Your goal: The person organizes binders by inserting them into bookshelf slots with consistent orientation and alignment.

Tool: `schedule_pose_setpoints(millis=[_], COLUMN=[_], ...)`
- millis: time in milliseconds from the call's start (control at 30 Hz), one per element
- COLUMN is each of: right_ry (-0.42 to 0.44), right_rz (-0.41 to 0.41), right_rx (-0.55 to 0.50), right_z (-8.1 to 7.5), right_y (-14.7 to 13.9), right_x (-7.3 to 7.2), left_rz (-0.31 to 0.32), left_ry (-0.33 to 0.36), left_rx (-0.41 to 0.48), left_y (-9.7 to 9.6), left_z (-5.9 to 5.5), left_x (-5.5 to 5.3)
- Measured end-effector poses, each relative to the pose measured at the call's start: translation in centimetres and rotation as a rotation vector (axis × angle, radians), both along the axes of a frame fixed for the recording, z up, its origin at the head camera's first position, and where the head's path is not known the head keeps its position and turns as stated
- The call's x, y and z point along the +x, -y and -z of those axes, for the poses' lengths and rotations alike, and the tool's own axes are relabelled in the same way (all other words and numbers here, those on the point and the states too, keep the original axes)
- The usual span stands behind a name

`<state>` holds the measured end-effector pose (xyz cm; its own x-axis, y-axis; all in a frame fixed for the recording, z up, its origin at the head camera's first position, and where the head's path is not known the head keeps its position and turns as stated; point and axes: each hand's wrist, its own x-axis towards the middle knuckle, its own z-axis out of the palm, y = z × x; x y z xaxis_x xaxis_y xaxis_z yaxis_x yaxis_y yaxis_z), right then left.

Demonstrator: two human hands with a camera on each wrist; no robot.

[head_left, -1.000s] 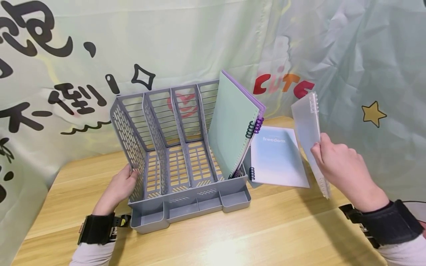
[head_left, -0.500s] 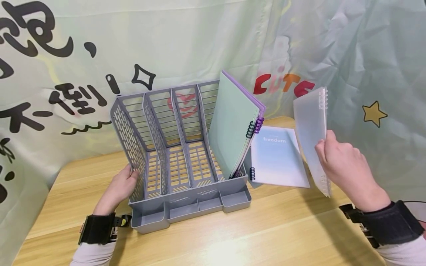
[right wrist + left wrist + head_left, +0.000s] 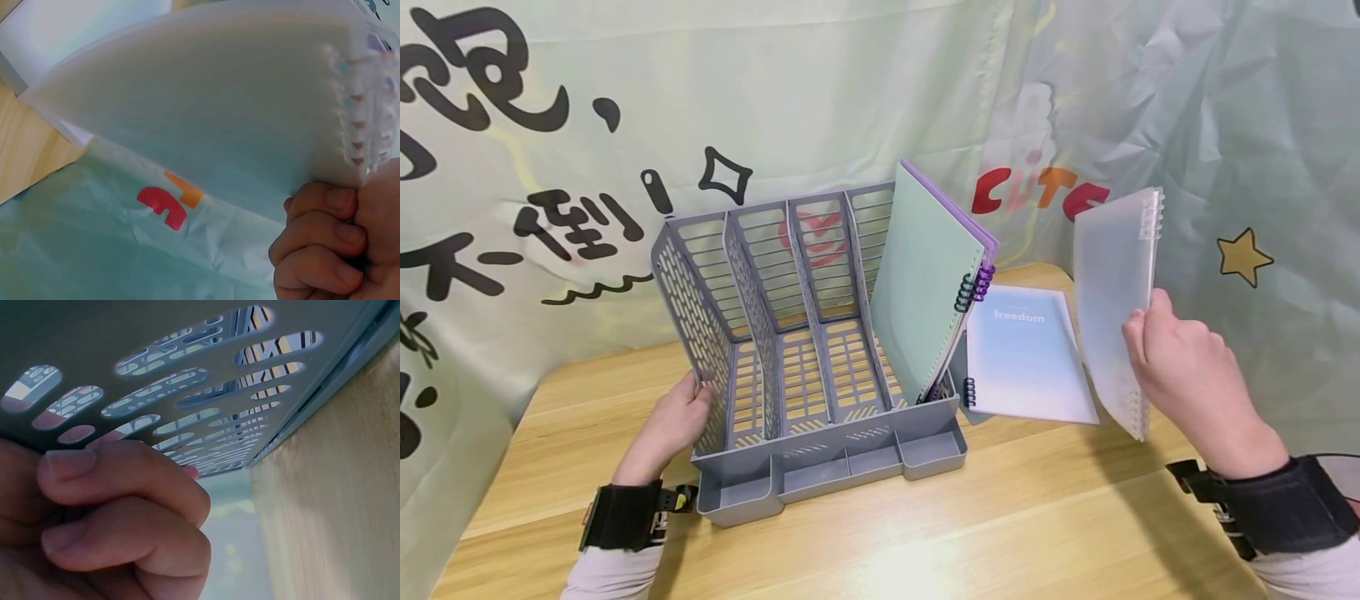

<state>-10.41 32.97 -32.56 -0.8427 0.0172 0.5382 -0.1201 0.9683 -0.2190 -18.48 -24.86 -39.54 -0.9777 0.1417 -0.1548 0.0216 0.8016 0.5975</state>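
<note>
My left hand (image 3: 672,423) grips the left side panel of a grey desktop file rack (image 3: 820,442), its thumb showing on the panel's inner face. In the left wrist view, curled fingers (image 3: 137,531) press close under the slotted panel (image 3: 81,337). My right hand (image 3: 1191,379) holds a spiral notebook (image 3: 1112,283) with a frosted clear cover by its coil edge, upright above the table. The right wrist view shows that notebook (image 3: 219,119) with its clear coil beside the thumb and curled fingers. A green notebook (image 3: 925,275) and a purple notebook (image 3: 962,212) lean in the rack's rightmost slot.
A pale blue "freedom" notebook (image 3: 1030,367) lies flat on the wooden table (image 3: 1000,517), right of the rack, partly over a darker sheet or cover. Small open trays (image 3: 928,450) line the rack's front. A printed cloth (image 3: 820,92) hangs close behind.
My right hand has shifted a little to the right and up with the frosted notebook, whose cover now faces the head view more broadly. The left hand stays at the rack.
</note>
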Motion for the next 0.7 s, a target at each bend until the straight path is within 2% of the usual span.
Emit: schedule_pose_setpoints(millis=[500,700], right_ry=[-0.008,0.017], right_rz=[-0.002,0.007], right_rx=[-0.066,-0.154], right_z=[-0.7,-1.2], right_y=[-0.1,-0.1], right_x=[0.2,0.8], left_rz=[-0.015,-0.014], left_ry=[0.024,0.015], left_rx=[0.008,0.005], left_y=[-0.1,-0.1], left_z=[0.0,0.0], left_x=[0.0,0.0])
